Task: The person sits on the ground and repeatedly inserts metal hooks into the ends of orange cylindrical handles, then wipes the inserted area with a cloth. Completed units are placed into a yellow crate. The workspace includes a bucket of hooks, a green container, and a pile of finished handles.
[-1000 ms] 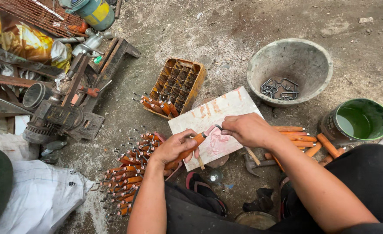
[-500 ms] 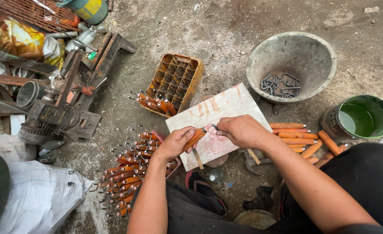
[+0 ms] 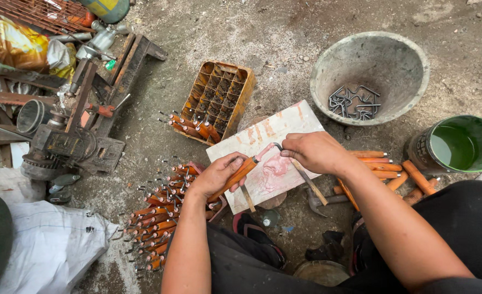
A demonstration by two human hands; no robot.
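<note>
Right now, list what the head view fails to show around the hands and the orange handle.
- Metal hook's far end: covered by the right hand.
- Orange handle: its middle is wrapped by the left hand.
- Loose handles at right: partly behind the right forearm.
- Grey bowl: the bent wire pieces in it are too tangled to count.
- Green tin: cut by the right edge.

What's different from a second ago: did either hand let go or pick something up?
Neither let go. The left hand still grips the orange handle, now tilted up toward the right hand, which keeps pinching the metal hook at its tip. Both stay over the white board. Crate, bowl and green tin unmoved.
</note>
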